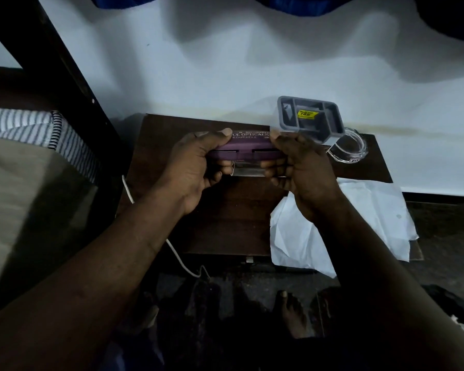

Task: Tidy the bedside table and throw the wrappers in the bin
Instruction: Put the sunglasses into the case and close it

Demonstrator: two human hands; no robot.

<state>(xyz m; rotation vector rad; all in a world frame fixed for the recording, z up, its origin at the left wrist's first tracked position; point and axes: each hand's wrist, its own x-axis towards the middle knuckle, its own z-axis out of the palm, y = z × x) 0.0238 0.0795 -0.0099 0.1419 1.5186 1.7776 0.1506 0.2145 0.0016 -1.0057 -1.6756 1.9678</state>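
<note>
A purple glasses case with pale lettering on its lid is held above the dark wooden bedside table. My left hand grips its left end and my right hand grips its right end, thumbs on the lid and fingers underneath. A clear glass object shows just below the case between my fingers; I cannot tell whether a hand holds it. A crumpled white wrapper or paper lies on the table's right front part, partly under my right forearm.
A grey compartment organiser with a yellow sticker stands at the table's back right, with a clear glass dish beside it. A white cable hangs off the table's left front. A bed with striped bedding is at left. The white wall is behind.
</note>
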